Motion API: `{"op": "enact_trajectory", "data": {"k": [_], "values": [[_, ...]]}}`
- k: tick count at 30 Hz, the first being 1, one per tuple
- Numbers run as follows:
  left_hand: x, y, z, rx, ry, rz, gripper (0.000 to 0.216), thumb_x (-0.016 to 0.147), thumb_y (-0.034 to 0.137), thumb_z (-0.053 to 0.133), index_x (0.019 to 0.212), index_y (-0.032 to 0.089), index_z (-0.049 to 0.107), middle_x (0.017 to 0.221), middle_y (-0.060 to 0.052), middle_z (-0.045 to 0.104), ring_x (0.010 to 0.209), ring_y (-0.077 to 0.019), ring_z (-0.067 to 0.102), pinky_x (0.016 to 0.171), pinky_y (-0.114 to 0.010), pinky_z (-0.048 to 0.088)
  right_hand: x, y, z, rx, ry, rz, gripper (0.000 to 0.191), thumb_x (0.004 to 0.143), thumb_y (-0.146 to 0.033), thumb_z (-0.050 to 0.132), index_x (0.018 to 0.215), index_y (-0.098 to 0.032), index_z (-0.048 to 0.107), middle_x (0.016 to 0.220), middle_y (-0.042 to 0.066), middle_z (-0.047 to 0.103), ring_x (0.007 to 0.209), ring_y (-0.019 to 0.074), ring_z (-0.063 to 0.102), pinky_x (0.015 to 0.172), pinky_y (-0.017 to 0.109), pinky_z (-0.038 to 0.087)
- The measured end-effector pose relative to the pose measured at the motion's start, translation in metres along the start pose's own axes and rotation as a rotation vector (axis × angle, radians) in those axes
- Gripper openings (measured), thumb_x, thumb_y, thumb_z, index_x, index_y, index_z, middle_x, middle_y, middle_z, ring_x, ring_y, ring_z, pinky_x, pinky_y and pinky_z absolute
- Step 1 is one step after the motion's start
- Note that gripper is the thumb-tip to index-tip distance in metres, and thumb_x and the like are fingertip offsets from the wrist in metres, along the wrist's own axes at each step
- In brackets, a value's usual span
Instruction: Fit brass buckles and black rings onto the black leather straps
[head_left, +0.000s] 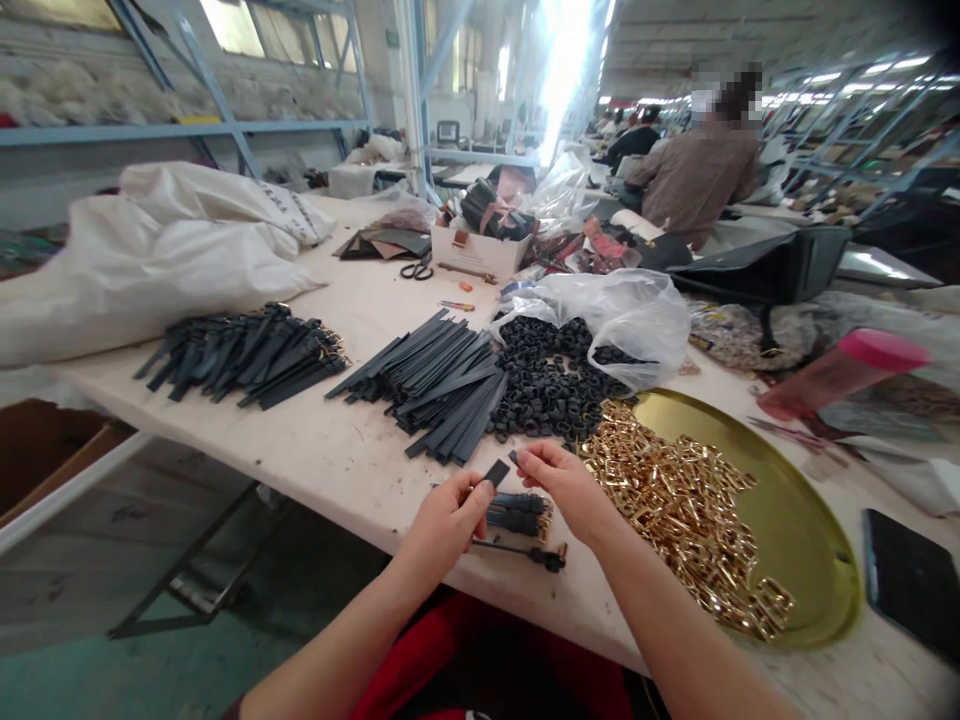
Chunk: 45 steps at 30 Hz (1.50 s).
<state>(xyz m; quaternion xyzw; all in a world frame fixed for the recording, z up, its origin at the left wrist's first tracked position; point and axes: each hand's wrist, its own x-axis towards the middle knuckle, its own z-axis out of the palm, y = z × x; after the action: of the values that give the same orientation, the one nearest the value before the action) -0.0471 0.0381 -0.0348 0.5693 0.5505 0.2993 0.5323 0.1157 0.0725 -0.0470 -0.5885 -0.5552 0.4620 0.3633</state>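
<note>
Near the table's front edge, my left hand (452,512) is closed on a dark strap (496,472), its flat end sticking up past the thumb. My right hand (559,480) pinches a small dark loop (514,457) just right of that end, apart from it. Under my hands lie a few straps with buckles (525,515). Beyond them is a fanned pile of bare straps (435,375), beside a heap of small dark loops (551,385). To the right, gold buckles (682,500) are heaped on a round gold tray (814,530).
Finished-looking buckled straps (244,355) lie at left by a white sack (180,245). Scissors (417,270) and a white box (480,250) are farther back. A clear plastic bag (630,320) covers some loops. A phone (911,575) and pink-lidded bottle (840,370) are at right.
</note>
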Motion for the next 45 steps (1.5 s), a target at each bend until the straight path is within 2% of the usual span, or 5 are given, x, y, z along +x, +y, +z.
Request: {"op": "enact_trajectory", "data": {"k": [4,12,19,37,45], "values": [[-0.006,0.008,0.013,0.082,-0.012,0.064,0.027,0.082,0.04,0.041,0.071,0.018,0.051,0.046,0.007,0.046,0.041,-0.0082,0.04,0.045,-0.02,0.031,-0.04,-0.001,0.002,0.707,0.003,0.19,0.034,0.061,-0.044,0.069,0.079,-0.018,0.056,0.072,-0.003,0.055,0.061,0.0079,0.053,0.063,0.024,0.044],[-0.026,0.025,0.014,0.295,-0.231,0.071,0.025,0.079,0.035,0.042,0.061,0.018,0.048,0.044,0.006,0.045,0.042,-0.0089,0.039,0.044,-0.021,0.029,-0.078,0.004,-0.004,0.457,-0.015,0.035,0.031,0.065,-0.04,0.067,0.083,-0.016,0.06,0.066,-0.002,0.057,0.063,0.0095,0.049,0.061,0.024,0.039],[-0.042,0.019,0.024,0.106,-0.173,0.149,0.021,0.074,0.015,0.041,0.095,0.018,0.045,0.062,0.004,0.055,0.056,-0.0101,0.047,0.053,-0.021,0.035,-0.094,-0.001,-0.004,0.514,-0.02,0.06,0.033,0.064,-0.043,0.068,0.079,-0.016,0.056,0.061,-0.004,0.053,0.059,0.0079,0.047,0.059,0.023,0.037],[-0.043,0.015,0.013,0.361,-0.125,0.084,0.021,0.074,0.039,0.054,0.08,0.018,0.051,0.067,0.0,0.062,0.06,-0.0153,0.054,0.054,-0.025,0.037,-0.101,0.012,0.003,0.954,-0.466,0.379,0.031,0.067,-0.043,0.067,0.08,-0.016,0.057,0.063,-0.003,0.053,0.053,0.005,0.047,0.055,0.018,0.04],[-0.04,0.022,0.013,0.107,-0.215,0.02,0.016,0.074,0.032,0.056,0.08,0.017,0.057,0.071,0.0,0.063,0.064,-0.013,0.054,0.059,-0.024,0.041,-0.099,0.009,0.007,0.876,-0.238,0.26,0.026,0.071,-0.039,0.064,0.077,-0.016,0.055,0.072,-0.002,0.055,0.064,0.0071,0.049,0.062,0.02,0.04]]}}
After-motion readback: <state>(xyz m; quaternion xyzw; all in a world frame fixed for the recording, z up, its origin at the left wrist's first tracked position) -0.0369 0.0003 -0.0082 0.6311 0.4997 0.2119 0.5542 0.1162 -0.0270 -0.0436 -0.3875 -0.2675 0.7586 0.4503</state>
